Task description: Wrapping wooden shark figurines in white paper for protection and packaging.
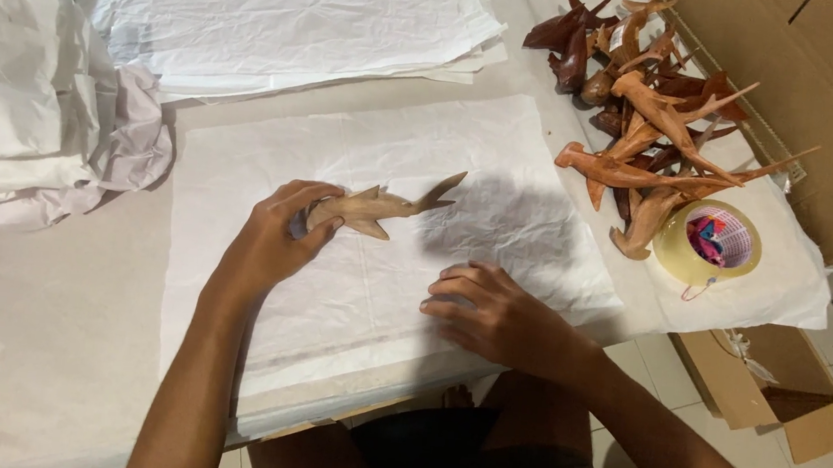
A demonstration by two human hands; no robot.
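My left hand (273, 240) grips the head end of a light wooden shark carving (386, 205), which lies on a sheet of white wrapping paper (503, 161) on the table. Its tail points up and to the right. My right hand (488, 313) rests flat, fingers together, on the same sheet near the front edge, a little right of the carving and holding nothing.
A pile of several darker wooden shark carvings (649, 104) lies at the back right. A roll of clear tape (709, 244) sits beside it. More white paper (295, 13) is stacked at the back, crumpled paper (35, 120) at the left. Cardboard boxes (774, 391) stand on the floor at right.
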